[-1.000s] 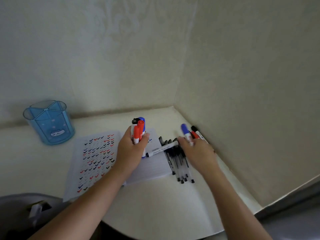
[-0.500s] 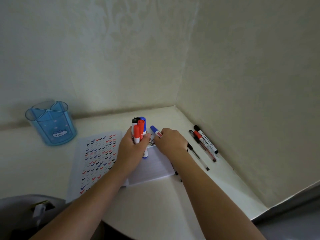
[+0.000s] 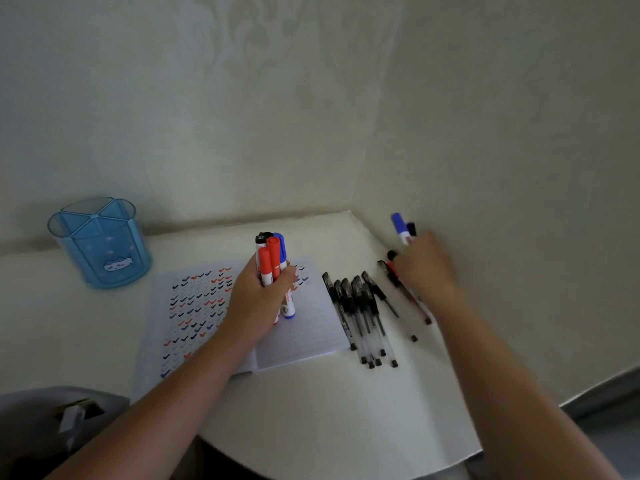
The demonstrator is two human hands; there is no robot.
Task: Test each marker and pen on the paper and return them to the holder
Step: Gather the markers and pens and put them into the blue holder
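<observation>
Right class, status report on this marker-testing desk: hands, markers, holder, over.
Left hand grips a marker bundle upright over the paper. Right hand gathers markers by the wall, a blue-capped one showing. Holder empty, path clear. Black pens still on the desk.

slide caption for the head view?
Left hand grips a marker bundle upright over checkmarked paper; right hand gathers markers near wall; holder empty.

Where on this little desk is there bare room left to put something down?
The widest bare patch is the near edge of the desk, between the forearms, below the paper and pens. Another lies between the blue holder and the paper. The right corner is crowded: pens, markers and the right hand. The left hand covers mid-paper.
</observation>
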